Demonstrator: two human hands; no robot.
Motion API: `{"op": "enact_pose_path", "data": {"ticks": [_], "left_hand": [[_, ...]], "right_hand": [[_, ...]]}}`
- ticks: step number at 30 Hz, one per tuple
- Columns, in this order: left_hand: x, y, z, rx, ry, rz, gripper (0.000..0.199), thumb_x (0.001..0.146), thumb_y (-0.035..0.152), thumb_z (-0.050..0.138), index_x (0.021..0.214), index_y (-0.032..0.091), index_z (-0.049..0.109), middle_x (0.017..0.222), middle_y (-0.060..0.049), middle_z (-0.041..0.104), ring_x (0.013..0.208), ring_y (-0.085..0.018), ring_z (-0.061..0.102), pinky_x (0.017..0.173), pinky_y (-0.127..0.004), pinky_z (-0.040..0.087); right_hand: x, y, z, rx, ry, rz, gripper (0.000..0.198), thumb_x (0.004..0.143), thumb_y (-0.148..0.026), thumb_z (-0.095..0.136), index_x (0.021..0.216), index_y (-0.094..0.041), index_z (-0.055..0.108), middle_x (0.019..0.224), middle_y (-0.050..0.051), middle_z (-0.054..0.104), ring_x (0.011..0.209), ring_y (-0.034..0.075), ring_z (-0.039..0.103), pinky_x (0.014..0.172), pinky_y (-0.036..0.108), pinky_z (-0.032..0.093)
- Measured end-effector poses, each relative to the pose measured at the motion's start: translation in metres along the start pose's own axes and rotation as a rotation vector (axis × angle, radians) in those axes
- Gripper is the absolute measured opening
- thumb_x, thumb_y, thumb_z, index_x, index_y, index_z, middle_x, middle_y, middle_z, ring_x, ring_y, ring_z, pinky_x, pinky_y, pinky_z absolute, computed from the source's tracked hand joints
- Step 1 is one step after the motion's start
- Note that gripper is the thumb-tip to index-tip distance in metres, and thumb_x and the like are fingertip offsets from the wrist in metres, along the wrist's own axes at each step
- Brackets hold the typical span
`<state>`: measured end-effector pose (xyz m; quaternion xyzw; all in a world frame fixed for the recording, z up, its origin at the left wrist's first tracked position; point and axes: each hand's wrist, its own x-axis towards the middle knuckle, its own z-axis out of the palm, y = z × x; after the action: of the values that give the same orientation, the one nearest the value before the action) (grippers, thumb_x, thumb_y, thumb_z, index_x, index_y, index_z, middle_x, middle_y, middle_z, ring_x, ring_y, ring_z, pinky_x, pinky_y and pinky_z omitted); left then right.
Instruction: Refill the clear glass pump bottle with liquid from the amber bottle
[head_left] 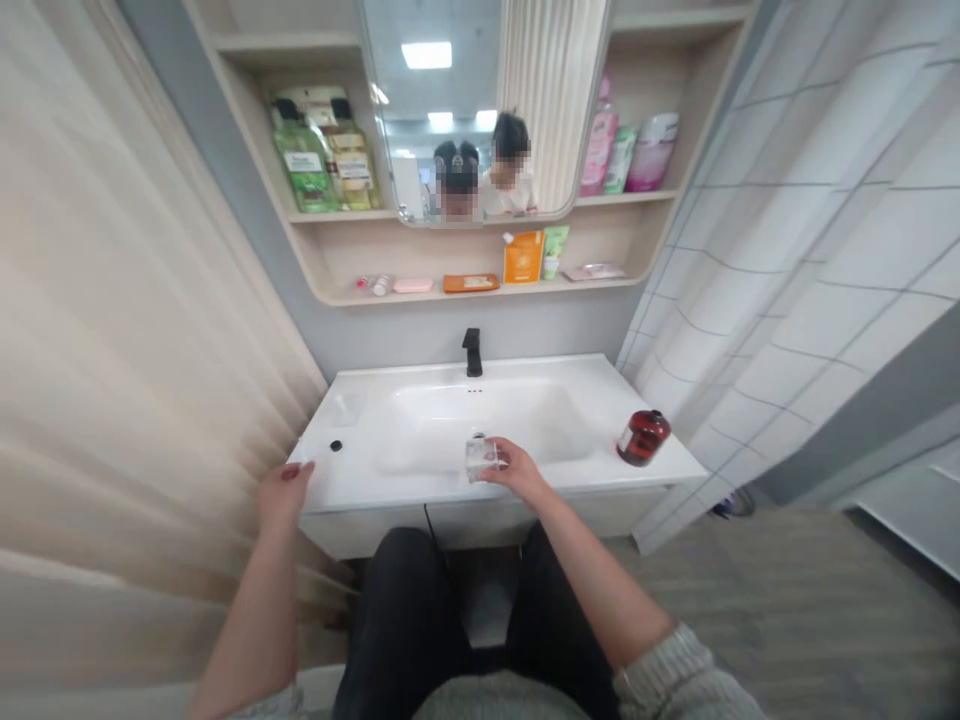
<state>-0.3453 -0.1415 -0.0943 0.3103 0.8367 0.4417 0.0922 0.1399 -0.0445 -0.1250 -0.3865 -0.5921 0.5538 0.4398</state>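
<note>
A white washbasin (420, 478) stands in front of me, with a black tap (472, 352) at its back. My right hand (517, 470) holds a small clear glass bottle (481, 457) over the front rim of the basin. My left hand (283, 490) rests on the basin's front left corner, fingers together, with nothing in it. A small black cap or plug (336, 445) lies on the counter just beyond that hand.
A dark red jar (642, 437) lies on the counter's right end. Shelves above hold green bottles (315, 150), pink bottles (637, 150), an orange pouch (523, 256) and flat packs. A mirror (480, 100) reflects two people. Curtain on the left, tiled wall on the right.
</note>
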Motion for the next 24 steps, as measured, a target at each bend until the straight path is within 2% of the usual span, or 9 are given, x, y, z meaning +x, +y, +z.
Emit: {"op": "enact_pose_path", "data": {"ticks": [2,5,12,15,17,18,20,22,24], "left_hand": [[0.006,0.001,0.004,0.153,-0.051,0.031,0.026,0.088,0.043,0.079,0.092,0.021,0.068,0.09,-0.01,0.076,0.104,-0.038,0.076,0.097,-0.05,0.058],[0.013,0.001,0.013,0.263,-0.08,0.065,0.026,0.089,0.045,0.076,0.095,0.021,0.068,0.097,-0.012,0.078,0.108,-0.04,0.076,0.099,-0.05,0.056],[0.027,-0.003,0.025,0.327,-0.054,0.116,0.028,0.089,0.048,0.071,0.093,0.02,0.068,0.09,-0.016,0.076,0.111,-0.046,0.073,0.103,-0.055,0.054],[0.017,0.004,0.025,0.305,0.053,0.202,0.037,0.092,0.05,0.066,0.106,0.017,0.071,0.111,-0.023,0.077,0.126,-0.048,0.067,0.117,-0.059,0.047],[-0.002,0.015,0.029,0.244,0.145,0.305,0.046,0.093,0.05,0.065,0.12,0.013,0.07,0.129,-0.027,0.074,0.138,-0.047,0.061,0.126,-0.062,0.039],[-0.015,0.023,0.034,0.184,0.15,0.36,0.049,0.092,0.049,0.066,0.126,0.013,0.07,0.136,-0.027,0.072,0.142,-0.046,0.059,0.128,-0.061,0.037],[-0.048,0.041,0.049,0.002,0.011,0.476,0.049,0.089,0.045,0.071,0.13,0.017,0.069,0.14,-0.023,0.07,0.144,-0.043,0.058,0.125,-0.058,0.042],[-0.084,0.062,0.071,-0.207,-0.289,0.566,0.056,0.085,0.042,0.078,0.137,0.022,0.068,0.145,-0.019,0.069,0.139,-0.038,0.064,0.115,-0.053,0.052],[-0.117,0.08,0.093,-0.376,-0.609,0.584,0.075,0.08,0.04,0.086,0.15,0.026,0.062,0.158,-0.018,0.064,0.142,-0.035,0.065,0.113,-0.051,0.055]], "right_hand": [[-0.001,0.001,-0.001,-0.003,-0.008,0.006,0.08,0.057,-0.046,0.105,0.125,-0.023,0.072,0.117,0.008,0.077,0.103,0.028,0.072,0.092,0.045,0.062],[-0.004,0.003,-0.002,0.01,-0.001,0.016,0.081,0.057,-0.046,0.105,0.127,-0.024,0.072,0.116,0.007,0.077,0.101,0.028,0.072,0.092,0.045,0.062],[-0.008,0.003,-0.002,0.026,0.014,0.05,0.082,0.053,-0.043,0.107,0.124,-0.024,0.073,0.111,0.005,0.078,0.099,0.027,0.074,0.095,0.047,0.062],[-0.007,0.002,-0.002,0.039,0.016,0.048,0.082,0.053,-0.042,0.107,0.126,-0.024,0.073,0.112,0.006,0.078,0.103,0.029,0.074,0.097,0.048,0.062],[-0.006,0.002,-0.001,0.024,0.009,0.032,0.082,0.054,-0.042,0.107,0.127,-0.024,0.074,0.113,0.006,0.078,0.106,0.029,0.074,0.098,0.048,0.062],[-0.005,0.002,0.0,0.019,0.005,0.027,0.081,0.054,-0.042,0.107,0.127,-0.024,0.074,0.113,0.006,0.078,0.106,0.029,0.073,0.098,0.047,0.062],[-0.004,0.002,0.002,0.021,-0.007,0.026,0.081,0.055,-0.043,0.107,0.126,-0.024,0.074,0.111,0.006,0.078,0.105,0.029,0.074,0.096,0.046,0.063],[-0.004,0.002,0.005,0.032,-0.033,0.03,0.082,0.055,-0.044,0.107,0.127,-0.024,0.073,0.11,0.005,0.078,0.103,0.028,0.074,0.093,0.046,0.064],[-0.004,0.001,0.009,0.047,-0.059,0.025,0.082,0.056,-0.045,0.107,0.128,-0.025,0.073,0.113,0.006,0.078,0.104,0.028,0.074,0.09,0.044,0.065]]}}
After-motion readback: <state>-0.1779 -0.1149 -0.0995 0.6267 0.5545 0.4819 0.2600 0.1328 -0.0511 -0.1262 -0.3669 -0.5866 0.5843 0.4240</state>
